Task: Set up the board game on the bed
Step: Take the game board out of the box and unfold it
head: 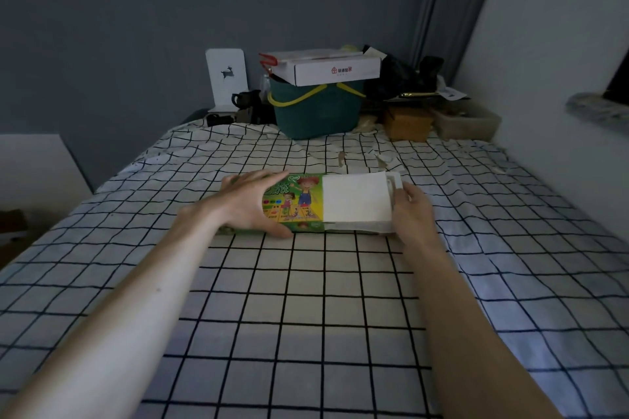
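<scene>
A flat green board game box [299,201] with cartoon children on its lid lies on the checked bed sheet [306,299], mid-bed. My left hand [248,202] spans the box's left end, thumb at the near edge and fingers over the far edge. A white inner tray with white folded paper on top [355,201] sticks out of the box's right end. My right hand [412,207] pinches the right end of that white tray.
At the head of the bed stand a dark green basket [316,112] with a white carton [333,68] on top, a white bookend [226,78], a brown box [408,122] and dark clutter. Paper scraps [384,160] lie behind the game. A white wall runs along the right.
</scene>
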